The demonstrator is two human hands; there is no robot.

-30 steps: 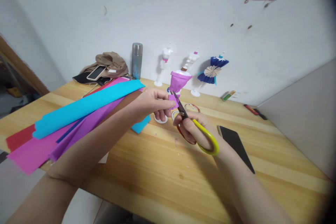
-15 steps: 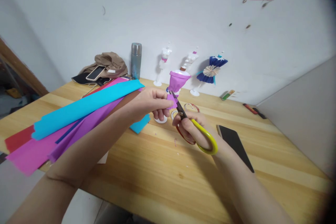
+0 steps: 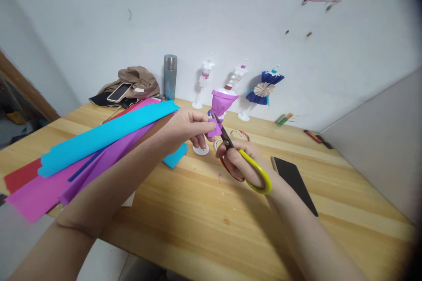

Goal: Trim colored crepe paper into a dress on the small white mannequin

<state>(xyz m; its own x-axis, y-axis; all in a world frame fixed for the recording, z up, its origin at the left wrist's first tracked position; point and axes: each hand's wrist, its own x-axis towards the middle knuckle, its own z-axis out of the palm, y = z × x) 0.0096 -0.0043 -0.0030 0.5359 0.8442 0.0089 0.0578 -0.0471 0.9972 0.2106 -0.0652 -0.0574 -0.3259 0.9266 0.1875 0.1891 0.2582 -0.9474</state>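
Above the table, my left hand (image 3: 187, 126) pinches a small purple piece of paper (image 3: 216, 131) between thumb and fingers. My right hand (image 3: 239, 160) is closed on scissors (image 3: 227, 140) with dark blades and yellow and red handles. Their blades lie right at the purple piece and point away from me. Just behind stands a small white mannequin wrapped in purple paper (image 3: 223, 103); its lower part is hidden by my hands and the blades. A round white base (image 3: 201, 149) shows below my left hand.
Coloured paper strips (image 3: 108, 136) lie on the left under my forearm. At the back are a thermos (image 3: 170, 79), a brown cloth (image 3: 141, 81), white mannequins (image 3: 206, 74) and one dressed in blue pleated paper (image 3: 267, 77). A black tablet-like slab (image 3: 295, 184) is at the right.
The purple piece sits slightly differently at the blades, with a curved edge now showing. Both hands stay nearly in place, and the whole view has shifted a little.
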